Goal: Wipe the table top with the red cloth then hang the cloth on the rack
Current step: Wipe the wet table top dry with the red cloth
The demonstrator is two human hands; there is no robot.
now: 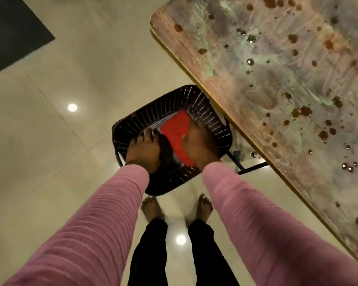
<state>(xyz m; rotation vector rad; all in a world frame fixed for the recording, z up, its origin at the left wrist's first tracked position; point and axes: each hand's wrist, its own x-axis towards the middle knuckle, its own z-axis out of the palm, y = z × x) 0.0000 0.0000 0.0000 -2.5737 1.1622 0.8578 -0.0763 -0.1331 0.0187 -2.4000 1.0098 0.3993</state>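
Pink-sleeved arms reach straight down, both hands inside a black slatted basket (213,112) on the pale tiled floor (50,141). The left hand (144,150) rests fingers-down, loosely spread; the right hand (201,143) grips the red cloth (177,132). Beside it, the stained, droplet-spotted worktop (277,79).

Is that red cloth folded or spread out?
Folded: the red cloth shows as a neat flat rectangle in the black basket, under the right hand.
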